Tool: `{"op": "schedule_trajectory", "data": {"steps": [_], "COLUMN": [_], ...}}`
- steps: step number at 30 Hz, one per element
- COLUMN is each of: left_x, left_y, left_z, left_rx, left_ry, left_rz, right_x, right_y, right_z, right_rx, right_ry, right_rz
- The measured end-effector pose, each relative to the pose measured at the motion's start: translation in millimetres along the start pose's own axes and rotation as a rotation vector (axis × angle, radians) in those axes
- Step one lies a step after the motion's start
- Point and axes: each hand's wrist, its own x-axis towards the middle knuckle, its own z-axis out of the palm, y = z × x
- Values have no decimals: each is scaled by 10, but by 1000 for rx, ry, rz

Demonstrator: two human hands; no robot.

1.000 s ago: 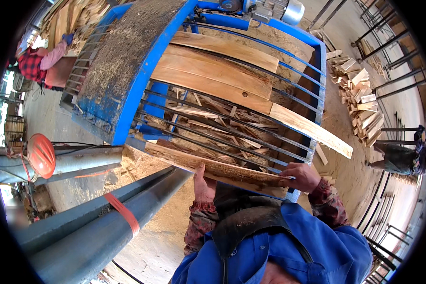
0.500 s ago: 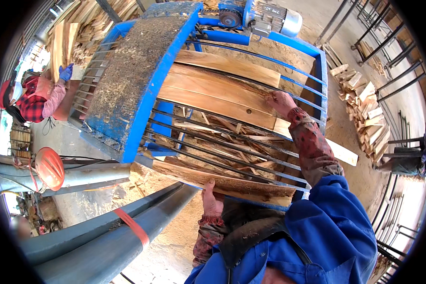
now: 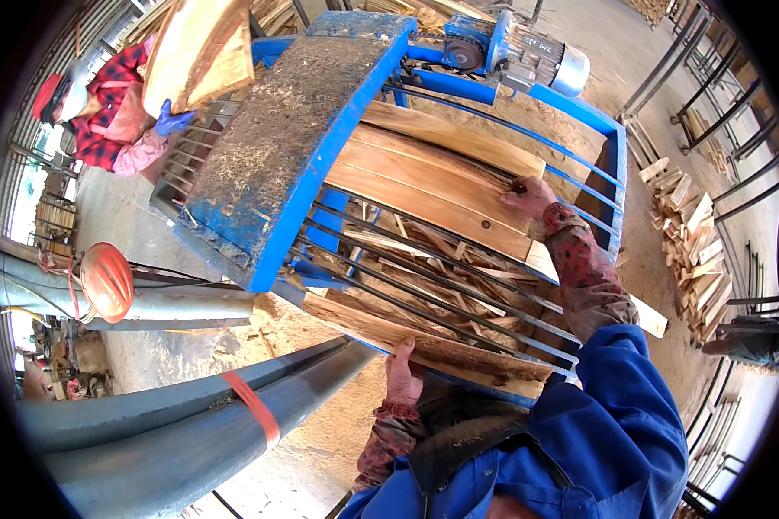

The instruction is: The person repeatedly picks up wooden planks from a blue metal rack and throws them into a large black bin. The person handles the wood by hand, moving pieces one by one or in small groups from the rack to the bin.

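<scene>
My left hand [image 3: 401, 372] grips the near edge of a long bark-edged slab [image 3: 459, 350] that lies across the front of the blue saw frame [image 3: 307, 151]. My right hand [image 3: 528, 197] reaches far out, its fingers curled over the upper edge of a pale sawn plank [image 3: 424, 195]. That plank rests with others on the frame's dark metal rails [image 3: 424, 294]. Offcuts and slats lie jumbled under the rails.
A co-worker in a red plaid shirt [image 3: 104, 104] stands at the far left and holds up a large slab [image 3: 195, 52] with a blue glove. An electric motor [image 3: 537, 56] sits at the frame's far end. Grey pipes [image 3: 173, 424], an orange helmet [image 3: 106, 281] and a pile of cut wood [image 3: 688, 233] lie around.
My right hand left the near slab and reached out onto the pale planks. The co-worker has lifted a large slab. My left hand stays on the bark-edged slab.
</scene>
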Motion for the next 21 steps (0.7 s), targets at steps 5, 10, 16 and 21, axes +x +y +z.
{"op": "schedule_trajectory", "data": {"steps": [5, 10, 16, 21], "left_x": [67, 43, 234, 141], "left_y": [35, 40, 67, 80], "left_z": [63, 120, 123, 139], "left_rx": [-41, -18, -12, -49], "left_ry": [-29, -36, -44, -65], "left_rz": [-21, 8, 14, 31], "right_x": [-40, -602, -1357, -2237], "right_y": [-4, -147, 112, 17], "right_z": [-377, -830, -816, -805], "right_rx": [-131, -67, -53, -6], "right_ry": [-88, 43, 173, 210], "right_rz": [36, -13, 6, 70]}}
